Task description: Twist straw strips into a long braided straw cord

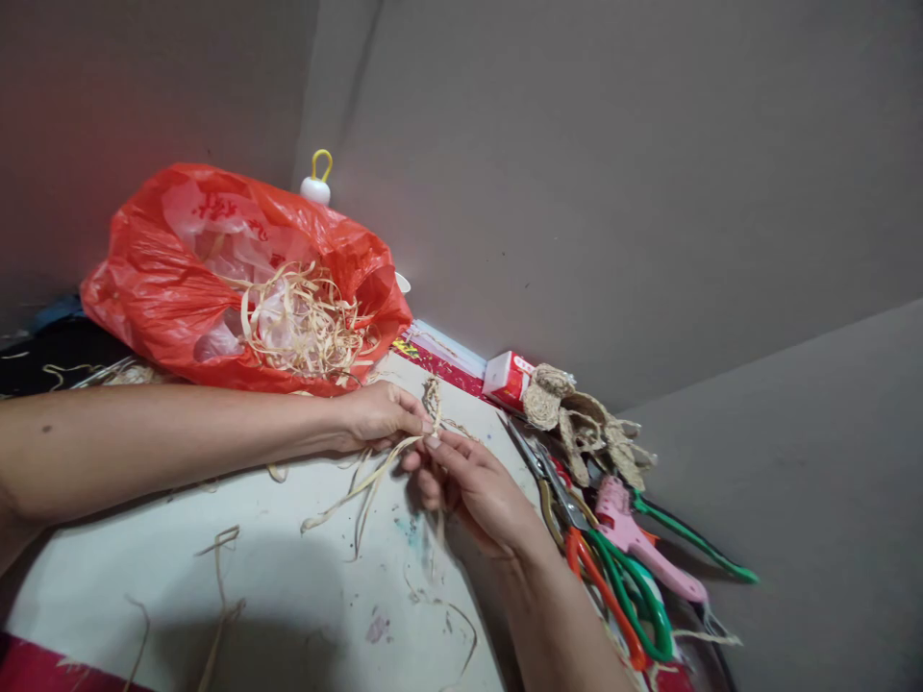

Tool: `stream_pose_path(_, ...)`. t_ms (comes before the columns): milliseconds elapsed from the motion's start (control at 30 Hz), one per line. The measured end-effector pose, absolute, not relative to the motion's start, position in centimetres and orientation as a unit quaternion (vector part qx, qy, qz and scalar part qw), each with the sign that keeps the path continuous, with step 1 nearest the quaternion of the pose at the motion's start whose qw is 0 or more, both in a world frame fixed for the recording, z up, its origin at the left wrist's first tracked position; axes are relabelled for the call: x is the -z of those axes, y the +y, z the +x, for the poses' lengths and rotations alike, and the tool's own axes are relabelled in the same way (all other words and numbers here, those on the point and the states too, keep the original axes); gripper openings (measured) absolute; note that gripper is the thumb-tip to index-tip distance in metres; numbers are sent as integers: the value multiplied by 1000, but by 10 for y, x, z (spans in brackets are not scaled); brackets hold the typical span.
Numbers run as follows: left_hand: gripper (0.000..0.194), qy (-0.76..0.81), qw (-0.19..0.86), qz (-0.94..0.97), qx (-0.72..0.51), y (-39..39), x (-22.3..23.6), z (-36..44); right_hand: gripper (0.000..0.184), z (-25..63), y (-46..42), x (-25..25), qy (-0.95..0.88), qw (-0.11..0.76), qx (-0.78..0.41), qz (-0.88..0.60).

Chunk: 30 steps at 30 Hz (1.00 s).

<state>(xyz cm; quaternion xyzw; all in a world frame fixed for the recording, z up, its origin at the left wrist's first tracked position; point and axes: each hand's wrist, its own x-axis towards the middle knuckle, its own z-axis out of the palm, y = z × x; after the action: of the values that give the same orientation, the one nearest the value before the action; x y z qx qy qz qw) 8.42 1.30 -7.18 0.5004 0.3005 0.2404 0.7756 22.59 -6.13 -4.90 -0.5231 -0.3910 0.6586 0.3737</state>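
Observation:
Between both hands is a straw braid [433, 402], its plaited end pointing away from me and loose strands [367, 487] trailing toward me. My left hand [386, 415] pinches the braid from the left, thumb and fingers pressed together. From the right, my right hand [468, 481] closes its thumb and forefinger on the strands just below, its other fingers curled. The two hands touch or nearly touch at the fingertips. Part of the braid is hidden behind the fingers.
Behind my left arm, a red plastic bag [159, 279] holds loose straw strips [310, 322]. At right lie scissors with green handles [635, 586], orange-handled scissors [602, 596], a pink glue gun [641, 538], woven straw pieces [577, 413] and a red-white box [509, 378]. Straw scraps lie on the white table [303, 577].

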Motion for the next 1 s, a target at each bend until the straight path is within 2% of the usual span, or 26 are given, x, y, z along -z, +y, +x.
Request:
stream_pose_path(133,15,298,773,504,-244,14,71,84,22,233,-62,45,-401,357,-665,-519)
stream_pose_path(300,14,298,769,516,-231,14,68,83,30,243,-59,48,-437,331,-621,-560)
stream_pose_path(667,20,299,774,513,-220,17,62,81,27,248,-57,48,-436,332,-649,-528)
stream_pose_path(1000,23,289,777,521,-205,18,64,81,26,242,-56,50,-435,338,-614,-566)
